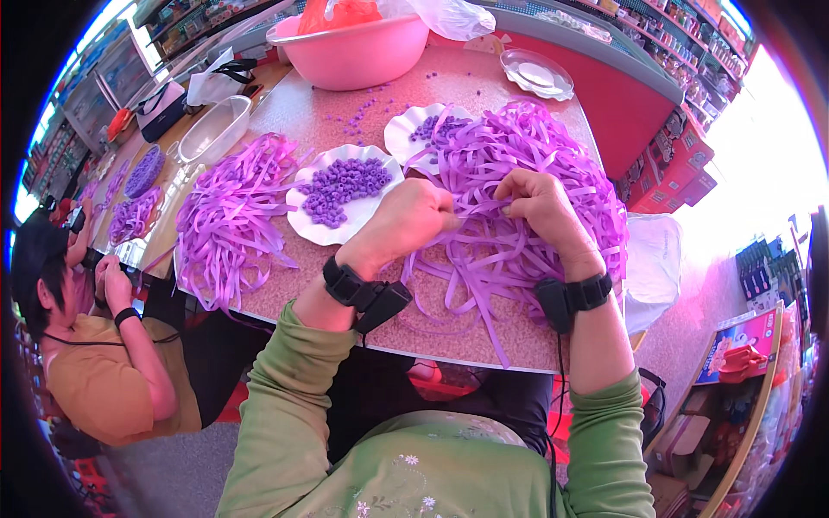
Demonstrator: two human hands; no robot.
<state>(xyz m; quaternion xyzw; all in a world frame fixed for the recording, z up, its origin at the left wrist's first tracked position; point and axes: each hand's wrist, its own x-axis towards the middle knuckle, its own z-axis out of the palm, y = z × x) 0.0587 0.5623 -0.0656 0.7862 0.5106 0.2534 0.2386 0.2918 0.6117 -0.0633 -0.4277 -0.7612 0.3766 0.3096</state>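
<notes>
My left hand point(404, 223) is closed, its fingertips pinching at a flat purple ribbon point(471, 197) on the near side of a large ribbon heap point(553, 147). My right hand point(546, 207) is curled over the same heap, thumb and forefinger drawn together on a ribbon. Whether a bead sits between the fingers is too small to tell. Left of my left hand lies a white scalloped plate point(302, 220) of purple beads point(341, 186). A second scalloped plate point(399, 134) with fewer beads is partly covered by ribbons.
A pink basin point(354, 53) stands at the back, with loose beads point(367, 108) scattered before it. Another ribbon pile point(237, 216) lies left, near a clear plastic tray point(211, 134). A clear lidded dish point(537, 76) sits back right. A co-worker point(117, 371) sits at the left.
</notes>
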